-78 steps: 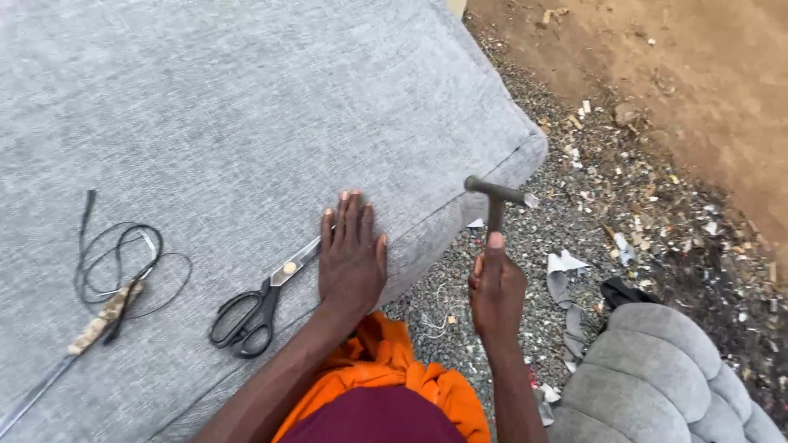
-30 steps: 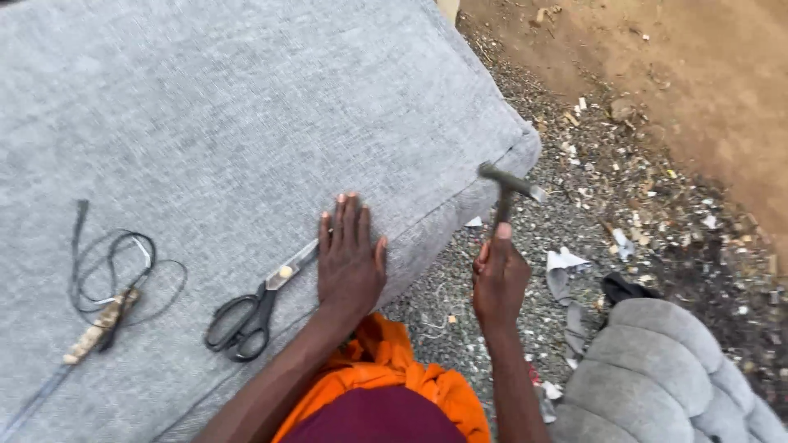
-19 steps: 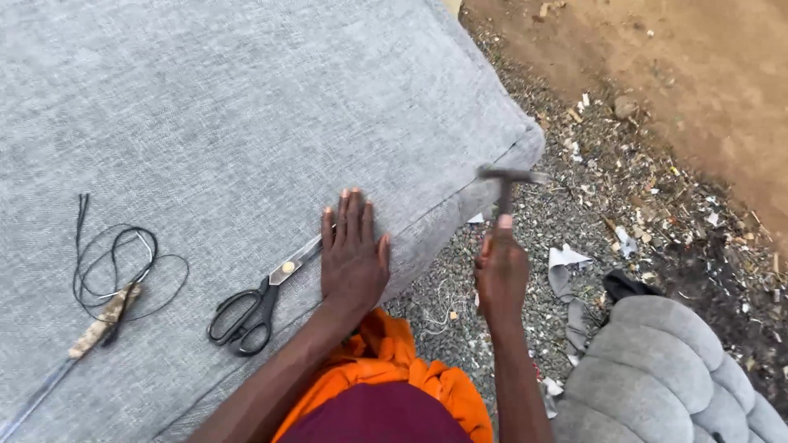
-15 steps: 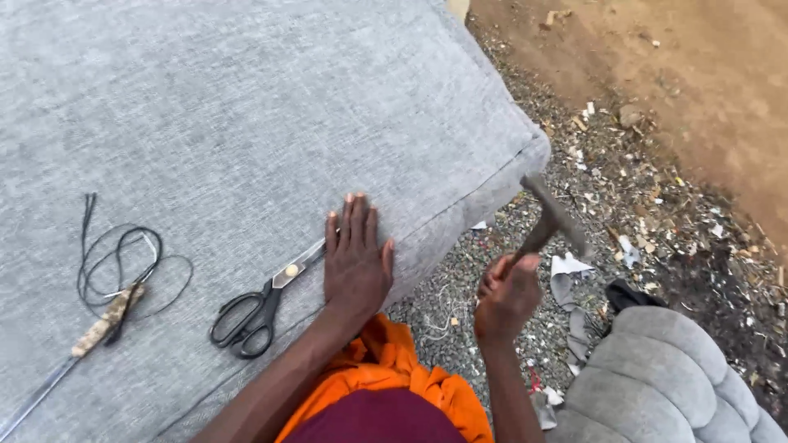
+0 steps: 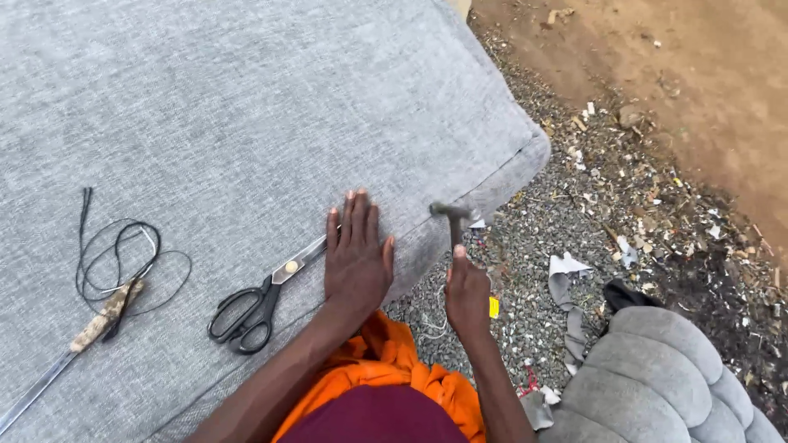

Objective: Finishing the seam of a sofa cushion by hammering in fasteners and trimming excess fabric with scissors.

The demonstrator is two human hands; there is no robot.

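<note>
My left hand (image 5: 357, 261) lies flat, fingers together, on the grey fabric-covered panel (image 5: 230, 123) close to its near edge. My right hand (image 5: 468, 294) grips the handle of a small hammer (image 5: 452, 218), whose metal head sits against the panel's side edge just right of my left hand. Black-handled scissors (image 5: 261, 295) lie on the fabric immediately left of my left hand, blades pointing toward it.
A loop of black cord (image 5: 123, 258) and a long thin tool with a wrapped handle (image 5: 82, 336) rest on the fabric at left. A grey tufted cushion (image 5: 657, 377) sits at lower right on gravel strewn with fabric scraps (image 5: 566, 279). Bare earth lies beyond.
The hammer swung out to the right and up, then came back down against the panel's edge. My left hand stayed pressed flat in the same spot.
</note>
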